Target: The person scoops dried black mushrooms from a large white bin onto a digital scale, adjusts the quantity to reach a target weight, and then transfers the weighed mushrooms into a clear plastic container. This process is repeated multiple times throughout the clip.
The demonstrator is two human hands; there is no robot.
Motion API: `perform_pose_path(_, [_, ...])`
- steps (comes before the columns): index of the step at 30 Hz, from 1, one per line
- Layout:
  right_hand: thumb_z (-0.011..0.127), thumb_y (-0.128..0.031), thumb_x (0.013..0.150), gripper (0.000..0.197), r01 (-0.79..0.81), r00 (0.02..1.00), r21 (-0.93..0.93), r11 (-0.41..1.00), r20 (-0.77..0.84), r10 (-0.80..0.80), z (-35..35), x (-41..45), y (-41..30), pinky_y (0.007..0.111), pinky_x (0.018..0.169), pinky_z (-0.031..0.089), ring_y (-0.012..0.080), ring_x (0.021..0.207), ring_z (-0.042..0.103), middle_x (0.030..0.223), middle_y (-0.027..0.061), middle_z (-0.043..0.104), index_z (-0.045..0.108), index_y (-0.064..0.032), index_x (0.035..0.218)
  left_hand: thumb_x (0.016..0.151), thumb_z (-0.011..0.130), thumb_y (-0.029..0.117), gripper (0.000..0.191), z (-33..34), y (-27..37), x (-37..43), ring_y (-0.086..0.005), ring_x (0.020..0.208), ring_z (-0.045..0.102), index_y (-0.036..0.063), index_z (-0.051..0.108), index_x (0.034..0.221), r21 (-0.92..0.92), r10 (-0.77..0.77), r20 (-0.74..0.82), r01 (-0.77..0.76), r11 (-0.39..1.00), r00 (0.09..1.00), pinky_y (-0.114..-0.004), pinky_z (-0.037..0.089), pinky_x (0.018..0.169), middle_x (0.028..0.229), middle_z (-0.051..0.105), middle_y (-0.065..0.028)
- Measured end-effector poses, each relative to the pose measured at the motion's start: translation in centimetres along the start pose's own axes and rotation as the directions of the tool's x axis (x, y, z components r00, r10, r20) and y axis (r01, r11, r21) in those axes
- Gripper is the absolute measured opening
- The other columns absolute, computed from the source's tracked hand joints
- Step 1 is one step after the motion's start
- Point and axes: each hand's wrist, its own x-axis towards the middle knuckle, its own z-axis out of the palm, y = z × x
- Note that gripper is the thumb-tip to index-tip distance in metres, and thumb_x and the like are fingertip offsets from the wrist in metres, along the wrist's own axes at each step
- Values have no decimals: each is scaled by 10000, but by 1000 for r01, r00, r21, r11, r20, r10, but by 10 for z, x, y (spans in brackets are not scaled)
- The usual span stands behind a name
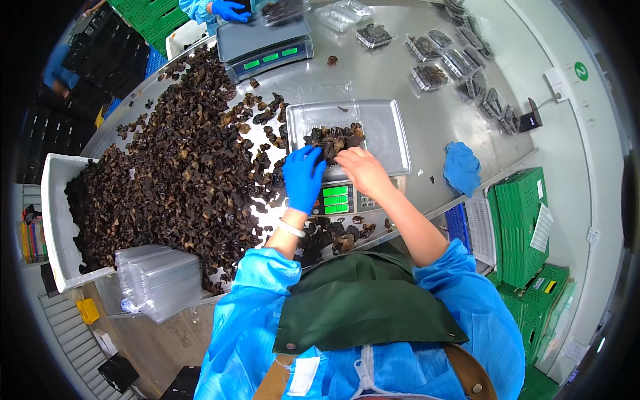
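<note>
An open clear plastic clamshell box [327,102] rests on the steel pan of a digital scale [387,135]. Dark wood ear mushrooms [332,137] fill its near half, while its lid lies folded back. My left hand [302,182], in a blue glove, touches the left side of these mushrooms, thumb apart from the fingers. From the right, my bare right hand [364,170] has its fingertips at their near edge. Whether either hand grips a piece is hidden. The scale's green display [335,200] shows lit digits below my hands.
A large mushroom heap [185,165] spreads leftward into a white tub [55,215]. Stacked clear boxes [159,280] stand at the near left. A second scale [265,42] sits opposite, near a co-worker's gloved hand [230,10]. Filled boxes [429,76] and a blue glove [461,168] lie right.
</note>
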Motion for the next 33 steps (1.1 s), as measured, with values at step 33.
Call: perform_pose_path(33, [630, 20, 885, 233, -349, 849, 556, 754, -153, 506, -52, 17, 46, 305, 839, 546, 201, 984, 678, 1114, 100, 705, 693, -13, 1107, 970, 595, 22, 224, -138, -167, 39, -155, 1030, 661, 15, 717, 1158, -396, -633, -204, 529, 751, 746, -289, 508, 944, 1148, 722, -72])
